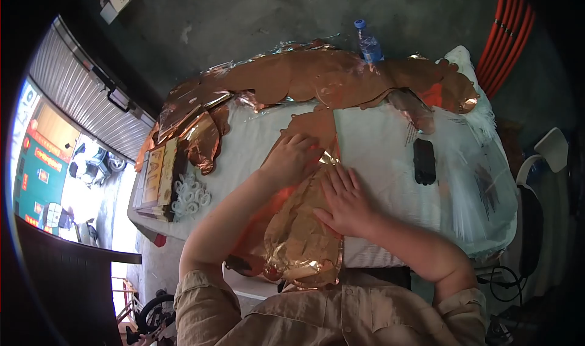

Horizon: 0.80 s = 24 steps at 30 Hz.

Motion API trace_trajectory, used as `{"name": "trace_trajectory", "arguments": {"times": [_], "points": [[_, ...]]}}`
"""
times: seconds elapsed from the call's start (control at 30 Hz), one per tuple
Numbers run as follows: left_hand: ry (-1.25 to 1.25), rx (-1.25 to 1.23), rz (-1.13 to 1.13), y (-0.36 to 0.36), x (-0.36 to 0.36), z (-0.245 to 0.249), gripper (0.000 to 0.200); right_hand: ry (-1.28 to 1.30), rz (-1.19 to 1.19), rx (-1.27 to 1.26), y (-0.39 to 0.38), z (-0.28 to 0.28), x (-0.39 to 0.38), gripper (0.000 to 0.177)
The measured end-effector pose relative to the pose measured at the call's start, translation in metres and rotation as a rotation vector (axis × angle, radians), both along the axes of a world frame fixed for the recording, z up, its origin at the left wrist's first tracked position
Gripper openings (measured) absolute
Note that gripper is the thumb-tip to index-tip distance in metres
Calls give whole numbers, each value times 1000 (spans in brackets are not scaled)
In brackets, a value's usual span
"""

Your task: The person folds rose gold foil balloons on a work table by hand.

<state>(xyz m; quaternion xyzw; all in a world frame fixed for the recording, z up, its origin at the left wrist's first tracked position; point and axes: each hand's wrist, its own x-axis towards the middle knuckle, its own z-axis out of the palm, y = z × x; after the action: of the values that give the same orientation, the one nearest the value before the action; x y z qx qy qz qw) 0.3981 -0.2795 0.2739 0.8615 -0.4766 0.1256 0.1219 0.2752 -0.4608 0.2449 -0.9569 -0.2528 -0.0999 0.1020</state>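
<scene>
Foil, copper-coloured and creased, lies on the white table, running from its middle to the near edge, close to the person's shirt. The left hand is on the foil's farther part, fingers bent beside a bright crease; from where I stand, I cannot tell whether they pinch it or only press. The right hand, a little nearer, is spread wide and palm down across the foil's right edge, gripping nothing.

Thin as it looks, the foil probably wants light, even pressure: the right palm as a flat anchor, the left fingers working gently at the crease, no nails and no sharp tug.

More foil in a pile spans the far side, with a bottle behind it. White rings lie left; a black case sits right.
</scene>
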Motion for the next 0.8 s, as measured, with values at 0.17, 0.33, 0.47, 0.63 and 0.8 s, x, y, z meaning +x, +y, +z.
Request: {"name": "trace_trajectory", "arguments": {"times": [0.17, 0.33, 0.47, 0.63, 0.8], "points": [[64, 40, 251, 51, -63, 17, 37, -7, -8, 73, 0, -6, 1, 87], [192, -55, 733, 104, -145, 19, 37, 18, 25, 62, -1, -2, 2, 93], [166, -87, 920, 112, -198, 27, 42, 64, 16, 26, -1, -3, 1, 96], [231, -61, 1268, 118, -232, 27, 58, 98, 0, 33, 0, -5, 4, 98], [650, -775, 1063, 128, -244, -6, 53, 141, -11, 19, 0, 0, 3, 99]]}}
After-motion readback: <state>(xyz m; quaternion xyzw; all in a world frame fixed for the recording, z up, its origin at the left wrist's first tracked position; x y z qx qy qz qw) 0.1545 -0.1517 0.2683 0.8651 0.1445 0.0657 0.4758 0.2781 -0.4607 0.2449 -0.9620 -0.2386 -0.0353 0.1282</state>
